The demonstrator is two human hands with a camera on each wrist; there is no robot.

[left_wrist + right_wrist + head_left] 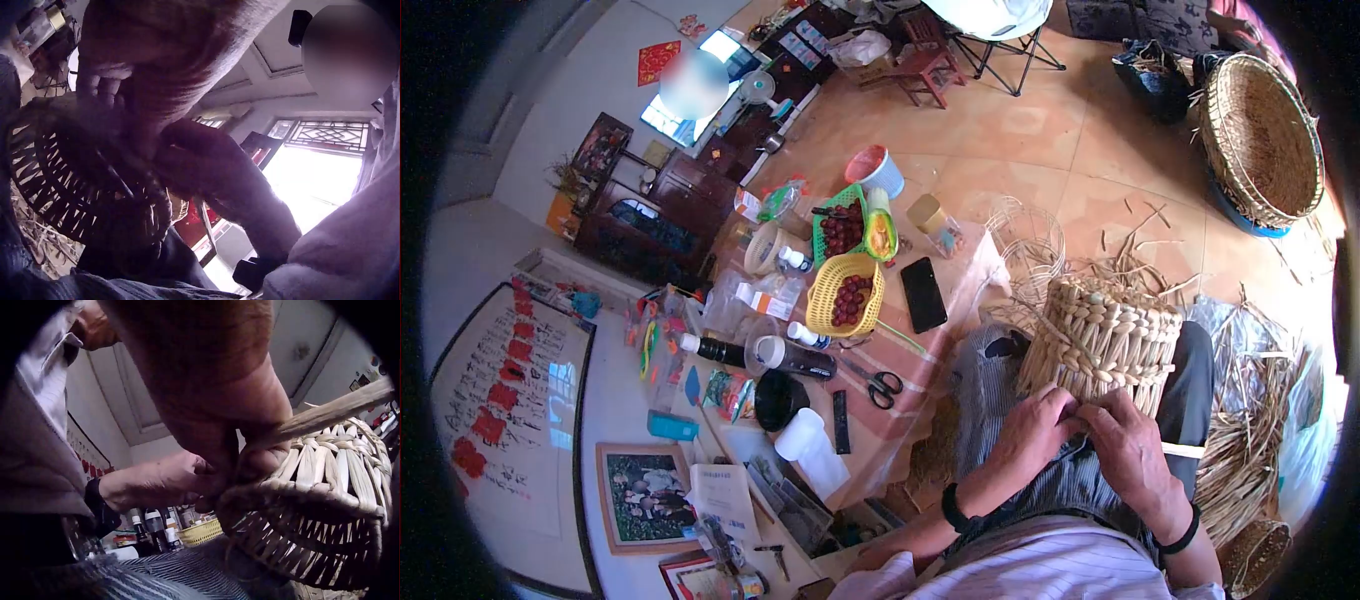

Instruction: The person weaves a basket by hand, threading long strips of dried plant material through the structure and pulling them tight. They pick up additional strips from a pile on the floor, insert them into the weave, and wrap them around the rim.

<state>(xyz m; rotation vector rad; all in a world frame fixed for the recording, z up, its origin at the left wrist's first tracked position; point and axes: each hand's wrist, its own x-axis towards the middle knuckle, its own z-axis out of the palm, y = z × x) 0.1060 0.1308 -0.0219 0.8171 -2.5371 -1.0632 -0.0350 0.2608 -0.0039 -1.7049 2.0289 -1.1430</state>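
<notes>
Fingers are in a narrow pinch on both sides: the left hand (1030, 435) pinches the near edge of the round, straw-coloured woven basket (1105, 335), and the right hand (1135, 455) has a flat, pale plant-fibre strand (340, 407) nipped right beside it; can't tell exactly what's under the left tips. I'd keep that pinch close to the weave, tension even, strand flat so it doesn't twist or split; basket's tilted on the lap, chunky braided ridges over smooth fanned uprights, with a scraggly dry fibre heap (1245, 440) alongside.
</notes>
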